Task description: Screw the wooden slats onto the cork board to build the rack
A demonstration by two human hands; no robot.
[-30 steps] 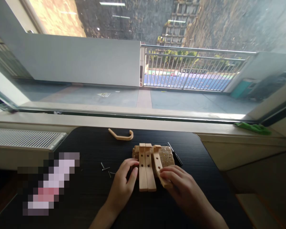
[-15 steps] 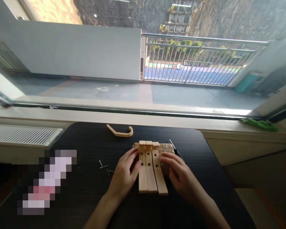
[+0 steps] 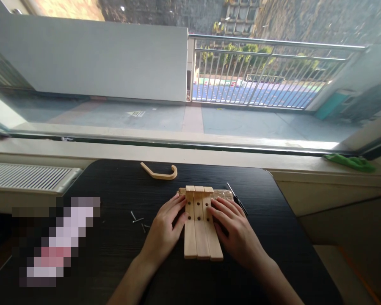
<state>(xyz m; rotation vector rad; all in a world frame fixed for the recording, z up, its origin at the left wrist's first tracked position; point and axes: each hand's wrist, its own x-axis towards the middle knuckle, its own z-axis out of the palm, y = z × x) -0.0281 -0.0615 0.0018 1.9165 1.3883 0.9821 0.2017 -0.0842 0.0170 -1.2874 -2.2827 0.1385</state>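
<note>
Three pale wooden hook pieces (image 3: pixel 198 237) lie side by side in the middle of the table. Their bent ends point away from me, and dark holes run across them in two rows. Behind and under them lies a brown, shiny-wrapped block (image 3: pixel 222 195), mostly covered. My left hand (image 3: pixel 165 224) grips the left edge, thumb and fingers against the leftmost piece. From the other side my right hand (image 3: pixel 236 228) presses its fingertips on the rightmost piece. A screwdriver (image 3: pixel 239 203) lies just beyond my right hand.
A single wooden hook piece (image 3: pixel 160 174) lies on its side at the back of the black table (image 3: pixel 114 182). Several screws (image 3: pixel 138 220) lie left of my left hand. Past the table are a windowsill (image 3: pixel 127 153), a radiator (image 3: pixel 31 177) and a green cloth (image 3: pixel 349 162).
The rightmost wooden piece has moved left against the middle one, closing the gap near the bent ends. My right hand has moved left with it, while my left hand stays at the left edge.
</note>
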